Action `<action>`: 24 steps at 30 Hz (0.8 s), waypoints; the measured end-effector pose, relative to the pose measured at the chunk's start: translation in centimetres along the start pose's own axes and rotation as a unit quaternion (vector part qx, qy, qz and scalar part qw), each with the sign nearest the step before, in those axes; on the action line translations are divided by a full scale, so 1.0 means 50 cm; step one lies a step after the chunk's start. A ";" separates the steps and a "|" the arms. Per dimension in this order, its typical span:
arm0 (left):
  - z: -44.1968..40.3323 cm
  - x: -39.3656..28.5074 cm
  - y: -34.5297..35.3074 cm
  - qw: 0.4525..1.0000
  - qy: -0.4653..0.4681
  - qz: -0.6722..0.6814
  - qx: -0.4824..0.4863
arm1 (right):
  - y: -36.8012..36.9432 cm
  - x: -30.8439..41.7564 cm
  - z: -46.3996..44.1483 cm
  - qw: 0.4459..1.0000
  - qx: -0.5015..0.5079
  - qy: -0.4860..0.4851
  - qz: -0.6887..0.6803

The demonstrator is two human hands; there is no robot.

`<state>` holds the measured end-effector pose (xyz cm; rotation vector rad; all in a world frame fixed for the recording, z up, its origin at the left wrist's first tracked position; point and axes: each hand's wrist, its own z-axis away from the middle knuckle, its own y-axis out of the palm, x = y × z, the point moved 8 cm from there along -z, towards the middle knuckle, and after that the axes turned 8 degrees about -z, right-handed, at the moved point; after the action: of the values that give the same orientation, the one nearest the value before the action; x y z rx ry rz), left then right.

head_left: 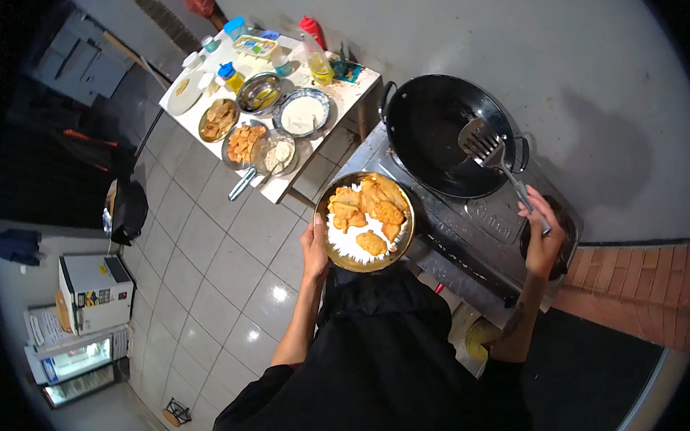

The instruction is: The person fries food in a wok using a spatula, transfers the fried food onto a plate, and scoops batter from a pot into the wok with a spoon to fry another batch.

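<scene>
My left hand (pixel 313 249) grips the rim of a round metal plate (pixel 405 243) and holds it beside the stove. Several golden fried pieces (pixel 371 243) lie on the plate, over a white lining. In my right hand (pixel 541 224) is the handle of a slotted spatula (pixel 484 143), my fingers closed around it. The spatula's head is over the right side of a black two-handled wok (pixel 433 135); I cannot tell whether it touches the wok. Dark and glossy inside, the wok sits on the stove (pixel 480 217).
A white table (pixel 275 188) at upper left bears bowls of food, a plate of white powder (pixel 304 115), bottles and a small pan whose handle (pixel 242 185) sticks out over the edge. A grey wall (pixel 589 80) rises behind the stove. A stool (pixel 176 413) stands on the tiled floor.
</scene>
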<state>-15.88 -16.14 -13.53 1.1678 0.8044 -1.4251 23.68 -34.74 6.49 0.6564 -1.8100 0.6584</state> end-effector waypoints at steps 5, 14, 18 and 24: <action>0.013 0.005 0.025 0.999 -0.025 -0.008 0.031 | -0.019 -0.016 0.082 0.997 0.040 -0.003 0.071; 0.020 0.050 0.079 0.992 -0.068 -0.029 0.103 | -0.077 -0.054 0.189 0.979 0.032 -0.003 0.201; 0.026 0.056 0.114 0.983 -0.083 -0.056 0.157 | -0.104 -0.118 0.210 0.971 -0.028 0.034 0.236; 0.036 0.078 0.174 0.962 -0.107 -0.100 0.229 | -0.115 -0.224 0.194 0.960 -0.095 0.051 0.257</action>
<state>-7.63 -20.73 -15.63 1.2689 0.4577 -1.9392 24.82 -44.17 -6.25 0.0120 -1.9280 0.8259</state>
